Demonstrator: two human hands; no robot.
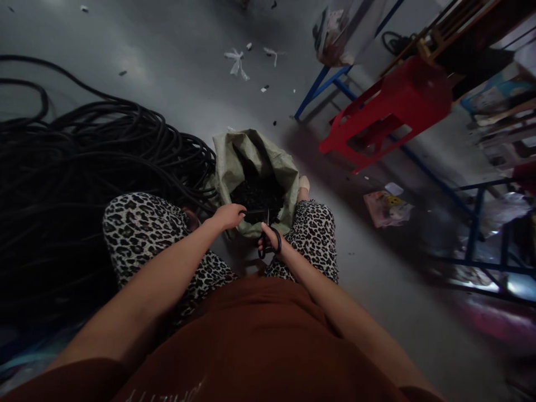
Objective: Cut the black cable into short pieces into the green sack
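Note:
I sit with a greenish woven sack standing open between my knees; it is filled with short black cut pieces. My right hand is shut on black-handled scissors, blades pointing up over the sack's mouth. My left hand grips a thin black tube that runs toward the scissor blades, just above the sack's near rim. Whether the blades touch the tube is too dark to tell.
A big heap of coiled black tubing fills the floor at my left. A red plastic stool and blue metal frames stand at the right. Scraps of paper and a crumpled wrapper lie on the grey floor.

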